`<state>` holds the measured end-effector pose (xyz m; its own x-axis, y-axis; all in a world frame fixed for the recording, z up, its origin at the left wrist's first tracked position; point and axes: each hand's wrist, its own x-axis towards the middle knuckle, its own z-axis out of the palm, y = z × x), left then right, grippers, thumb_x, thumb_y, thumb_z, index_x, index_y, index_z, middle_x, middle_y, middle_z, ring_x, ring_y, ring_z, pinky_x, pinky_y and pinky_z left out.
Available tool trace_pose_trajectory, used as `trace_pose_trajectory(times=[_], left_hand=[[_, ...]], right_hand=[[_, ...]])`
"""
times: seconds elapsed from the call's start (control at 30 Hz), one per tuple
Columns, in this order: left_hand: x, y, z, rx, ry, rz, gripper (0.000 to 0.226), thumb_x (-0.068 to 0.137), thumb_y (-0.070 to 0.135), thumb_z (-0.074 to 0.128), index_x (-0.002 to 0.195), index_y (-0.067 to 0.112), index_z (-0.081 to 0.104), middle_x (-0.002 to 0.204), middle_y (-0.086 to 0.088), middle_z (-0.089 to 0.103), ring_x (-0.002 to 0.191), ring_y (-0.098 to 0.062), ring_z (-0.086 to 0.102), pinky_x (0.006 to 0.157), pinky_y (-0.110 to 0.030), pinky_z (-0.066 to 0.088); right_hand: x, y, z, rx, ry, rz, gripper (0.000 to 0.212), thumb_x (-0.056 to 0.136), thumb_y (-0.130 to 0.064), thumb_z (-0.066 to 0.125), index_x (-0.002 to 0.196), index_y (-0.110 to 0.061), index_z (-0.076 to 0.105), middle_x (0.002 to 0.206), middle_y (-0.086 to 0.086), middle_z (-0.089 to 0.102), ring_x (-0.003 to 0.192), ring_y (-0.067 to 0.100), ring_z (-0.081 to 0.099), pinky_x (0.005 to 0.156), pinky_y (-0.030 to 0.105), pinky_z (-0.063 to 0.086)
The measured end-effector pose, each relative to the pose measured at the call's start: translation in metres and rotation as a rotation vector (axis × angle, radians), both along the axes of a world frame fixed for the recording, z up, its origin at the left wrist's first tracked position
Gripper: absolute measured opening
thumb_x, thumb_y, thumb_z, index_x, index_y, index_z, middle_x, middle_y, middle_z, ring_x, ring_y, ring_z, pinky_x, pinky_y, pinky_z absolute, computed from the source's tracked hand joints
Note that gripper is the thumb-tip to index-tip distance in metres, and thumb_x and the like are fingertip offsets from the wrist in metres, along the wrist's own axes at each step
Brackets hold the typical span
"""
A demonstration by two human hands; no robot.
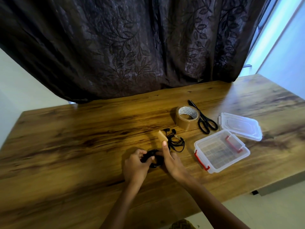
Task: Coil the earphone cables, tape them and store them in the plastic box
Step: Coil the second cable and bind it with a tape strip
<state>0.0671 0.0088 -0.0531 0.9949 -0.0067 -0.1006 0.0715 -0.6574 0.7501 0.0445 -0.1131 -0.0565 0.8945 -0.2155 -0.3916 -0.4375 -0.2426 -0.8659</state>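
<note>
My left hand grips a coiled black earphone cable just above the table. My right hand is beside it on the right, touching the coil, with one finger held straight up. A short strip of brown tape sticks to that fingertip. A second coiled black earphone lies on the table just beyond my right hand, its earbuds pointing away from me. The clear plastic box with red latches stands open to the right, and nothing shows inside it.
The box's clear lid lies behind the box. A roll of brown tape and black scissors sit behind the earphones. A dark curtain hangs over the wooden table's far edge.
</note>
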Motion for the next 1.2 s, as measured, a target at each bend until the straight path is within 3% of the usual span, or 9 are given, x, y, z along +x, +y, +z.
trace_pose_trajectory(times=[0.2, 0.37, 0.47, 0.53, 0.63, 0.77, 0.87, 1.07, 1.2], left_hand=[[0.002, -0.002, -0.002, 0.031, -0.005, -0.042, 0.024, 0.086, 0.025, 0.062, 0.109, 0.020, 0.059, 0.109, 0.003, 0.067, 0.084, -0.004, 0.058, 0.059, -0.012, 0.043], [0.006, 0.004, -0.006, -0.070, 0.007, -0.044, 0.023, 0.085, 0.022, 0.063, 0.107, 0.019, 0.059, 0.105, 0.002, 0.066, 0.086, -0.005, 0.057, 0.059, -0.011, 0.043], [0.009, 0.007, -0.007, -0.185, 0.032, -0.048, 0.022, 0.085, 0.018, 0.064, 0.106, 0.018, 0.059, 0.103, 0.000, 0.065, 0.090, -0.011, 0.061, 0.069, -0.027, 0.056], [0.009, 0.008, -0.008, -0.188, 0.026, -0.056, 0.020, 0.085, 0.017, 0.063, 0.104, 0.018, 0.059, 0.101, 0.001, 0.065, 0.090, -0.012, 0.062, 0.067, -0.024, 0.054], [0.009, 0.007, -0.009, -0.162, 0.010, -0.082, 0.018, 0.084, 0.018, 0.064, 0.101, 0.018, 0.059, 0.097, 0.003, 0.066, 0.085, -0.008, 0.061, 0.059, -0.012, 0.044], [0.010, 0.005, -0.008, -0.161, 0.004, -0.091, 0.017, 0.083, 0.018, 0.065, 0.098, 0.018, 0.058, 0.095, 0.003, 0.065, 0.082, -0.007, 0.061, 0.057, -0.010, 0.044], [0.010, 0.005, -0.005, -0.194, 0.013, -0.096, 0.016, 0.083, 0.018, 0.065, 0.097, 0.016, 0.059, 0.093, 0.004, 0.065, 0.079, -0.001, 0.058, 0.055, -0.009, 0.044], [0.010, -0.001, 0.006, -0.378, 0.066, -0.045, 0.015, 0.082, 0.025, 0.066, 0.094, 0.018, 0.059, 0.093, 0.000, 0.065, 0.083, -0.007, 0.060, 0.064, -0.016, 0.045], [0.020, 0.000, 0.021, -0.451, 0.089, -0.097, 0.029, 0.079, 0.029, 0.069, 0.103, 0.023, 0.054, 0.111, 0.003, 0.059, 0.103, -0.012, 0.056, 0.084, -0.026, 0.049]], right_hand=[[-0.002, -0.002, 0.002, 0.105, -0.031, -0.033, 0.096, 0.068, -0.078, 0.008, 0.118, -0.016, 0.062, 0.124, 0.009, 0.057, 0.116, 0.019, 0.049, 0.097, 0.033, 0.036], [-0.004, -0.002, 0.004, 0.256, -0.090, -0.072, 0.086, 0.066, -0.079, 0.015, 0.104, -0.021, 0.067, 0.119, 0.008, 0.063, 0.108, 0.015, 0.056, 0.099, 0.032, 0.039], [-0.004, 0.000, 0.007, 0.310, -0.115, -0.088, 0.071, 0.069, -0.077, 0.017, 0.091, -0.032, 0.067, 0.111, 0.003, 0.067, 0.104, 0.012, 0.058, 0.101, 0.037, 0.040], [-0.005, 0.000, 0.009, 0.323, -0.122, -0.095, 0.070, 0.070, -0.077, 0.017, 0.090, -0.032, 0.068, 0.109, 0.001, 0.067, 0.108, 0.015, 0.057, 0.103, 0.041, 0.039], [-0.005, 0.000, 0.009, 0.381, -0.126, -0.120, 0.073, 0.071, -0.076, 0.021, 0.096, -0.027, 0.068, 0.109, 0.002, 0.067, 0.107, 0.018, 0.059, 0.096, 0.037, 0.044], [-0.006, 0.001, 0.008, 0.536, -0.178, -0.182, 0.079, 0.073, -0.071, 0.029, 0.104, -0.009, 0.066, 0.109, 0.012, 0.067, 0.104, 0.025, 0.062, 0.079, 0.033, 0.052], [-0.006, 0.000, 0.007, 0.599, -0.230, -0.201, 0.081, 0.073, -0.069, 0.033, 0.101, -0.001, 0.067, 0.109, 0.015, 0.065, 0.106, 0.030, 0.060, 0.077, 0.035, 0.053], [0.007, -0.005, 0.017, 0.675, -0.283, -0.212, 0.078, 0.071, -0.072, 0.040, 0.085, -0.002, 0.072, 0.099, 0.013, 0.067, 0.093, 0.023, 0.062, 0.075, 0.031, 0.048], [0.018, -0.019, 0.032, 0.612, -0.273, -0.123, 0.087, 0.058, -0.087, 0.041, 0.079, -0.010, 0.076, 0.085, -0.003, 0.074, 0.099, 0.021, 0.062, 0.092, 0.040, 0.048]])
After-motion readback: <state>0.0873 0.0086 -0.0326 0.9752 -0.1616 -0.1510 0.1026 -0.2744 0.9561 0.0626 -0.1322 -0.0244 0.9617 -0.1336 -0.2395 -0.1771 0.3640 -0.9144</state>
